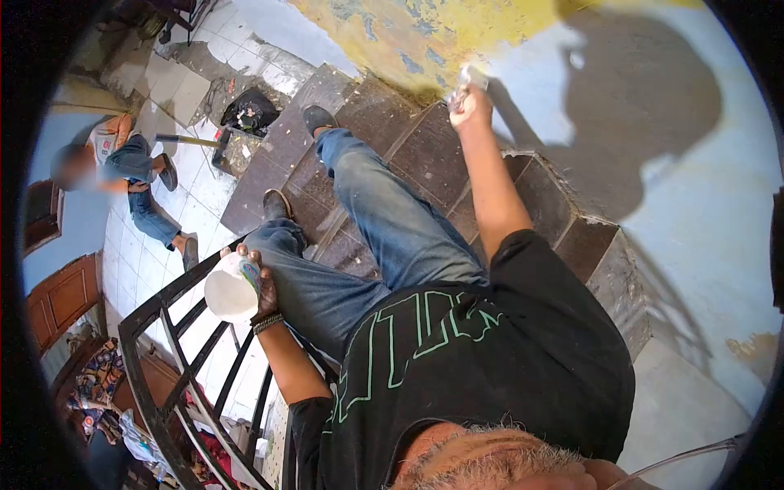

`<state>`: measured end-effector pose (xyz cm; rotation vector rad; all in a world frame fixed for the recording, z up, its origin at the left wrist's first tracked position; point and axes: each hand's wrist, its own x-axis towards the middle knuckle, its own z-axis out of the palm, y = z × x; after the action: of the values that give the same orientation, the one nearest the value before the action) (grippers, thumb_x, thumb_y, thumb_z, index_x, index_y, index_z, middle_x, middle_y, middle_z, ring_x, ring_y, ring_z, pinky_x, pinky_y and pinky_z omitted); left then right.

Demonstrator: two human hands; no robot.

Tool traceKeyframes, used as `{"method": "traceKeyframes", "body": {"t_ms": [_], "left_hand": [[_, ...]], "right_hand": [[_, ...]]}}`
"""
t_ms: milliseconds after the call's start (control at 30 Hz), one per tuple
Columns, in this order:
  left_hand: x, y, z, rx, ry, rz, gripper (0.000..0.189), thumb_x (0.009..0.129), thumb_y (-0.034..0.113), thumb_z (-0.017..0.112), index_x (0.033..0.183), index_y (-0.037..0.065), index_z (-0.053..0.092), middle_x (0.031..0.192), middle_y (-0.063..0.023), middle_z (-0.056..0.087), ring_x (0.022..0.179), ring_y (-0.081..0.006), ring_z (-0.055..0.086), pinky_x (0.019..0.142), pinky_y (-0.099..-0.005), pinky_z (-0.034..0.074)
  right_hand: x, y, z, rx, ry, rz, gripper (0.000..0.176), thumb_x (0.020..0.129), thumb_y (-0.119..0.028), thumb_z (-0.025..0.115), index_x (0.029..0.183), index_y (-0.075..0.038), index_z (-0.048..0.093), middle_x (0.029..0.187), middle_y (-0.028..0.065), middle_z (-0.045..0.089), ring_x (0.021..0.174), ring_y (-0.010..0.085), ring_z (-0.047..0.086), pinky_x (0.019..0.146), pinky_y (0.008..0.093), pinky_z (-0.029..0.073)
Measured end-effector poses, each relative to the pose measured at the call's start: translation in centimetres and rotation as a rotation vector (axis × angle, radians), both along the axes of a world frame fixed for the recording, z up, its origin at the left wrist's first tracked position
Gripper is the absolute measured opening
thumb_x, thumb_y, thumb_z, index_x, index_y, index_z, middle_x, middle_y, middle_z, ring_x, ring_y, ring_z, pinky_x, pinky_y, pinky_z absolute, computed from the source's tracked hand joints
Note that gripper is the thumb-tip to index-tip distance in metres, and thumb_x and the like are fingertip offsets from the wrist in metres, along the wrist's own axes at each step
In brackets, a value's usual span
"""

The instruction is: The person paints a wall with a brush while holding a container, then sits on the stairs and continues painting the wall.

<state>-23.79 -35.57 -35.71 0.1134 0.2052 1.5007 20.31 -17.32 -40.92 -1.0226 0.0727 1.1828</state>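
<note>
My left hand (263,286) is wrapped round a white round container (231,296), held beside the black railing with its pale round face showing. Out to the upper right, my right hand (471,108) is closed on a small scraper-like tool (473,77), its pale blade close to the wall. Yellow paint flakes off that wall (392,33) at the top, while a pale blue-white area lies to the right. Whether the blade touches the surface I cannot tell.
Dark tiled steps (425,155) lie under my feet. A black metal railing (175,392) runs along my left. On the white floor below, a person (131,163) sits near a long-handled dustpan (233,153) and a black bag (250,112).
</note>
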Motion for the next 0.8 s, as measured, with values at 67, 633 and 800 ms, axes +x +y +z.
{"method": "traceKeyframes", "body": {"t_ms": [67, 633, 800], "left_hand": [[0.3, 0.0, 0.0, 0.037, -0.012, -0.006, 0.053, 0.082, 0.032, 0.051, 0.123, 0.008, 0.028, 0.111, -0.0182, 0.034, 0.103, -0.0329, 0.040, 0.073, -0.0459, 0.050], [-1.2, -1.0, -0.7, 0.036, 0.012, 0.042, 0.049, 0.084, 0.041, 0.044, 0.121, 0.010, 0.036, 0.118, -0.0193, 0.037, 0.106, -0.0353, 0.041, 0.069, -0.0471, 0.049], [-0.8, -1.2, 0.1, 0.037, 0.026, 0.031, 0.053, 0.082, 0.044, 0.045, 0.119, 0.008, 0.038, 0.117, -0.0192, 0.038, 0.106, -0.0352, 0.040, 0.069, -0.0456, 0.049]], "right_hand": [[-1.3, 0.0, 5.3, 0.137, -0.078, 0.004, 0.009, 0.078, -0.015, 0.053, 0.076, -0.008, 0.047, 0.065, 0.0052, 0.047, 0.048, 0.0133, 0.045, 0.037, 0.0235, 0.035], [-2.0, -11.4, 13.5, 0.006, -0.403, 0.124, 0.020, 0.078, -0.017, 0.054, 0.091, -0.005, 0.046, 0.074, 0.0061, 0.051, 0.057, 0.0113, 0.050, 0.042, 0.0229, 0.044], [-5.5, -14.8, 7.8, 0.082, -0.444, 0.559, 0.012, 0.086, -0.015, 0.045, 0.092, -0.005, 0.048, 0.065, 0.0017, 0.048, 0.046, 0.0057, 0.044, 0.035, 0.0176, 0.035]]}}
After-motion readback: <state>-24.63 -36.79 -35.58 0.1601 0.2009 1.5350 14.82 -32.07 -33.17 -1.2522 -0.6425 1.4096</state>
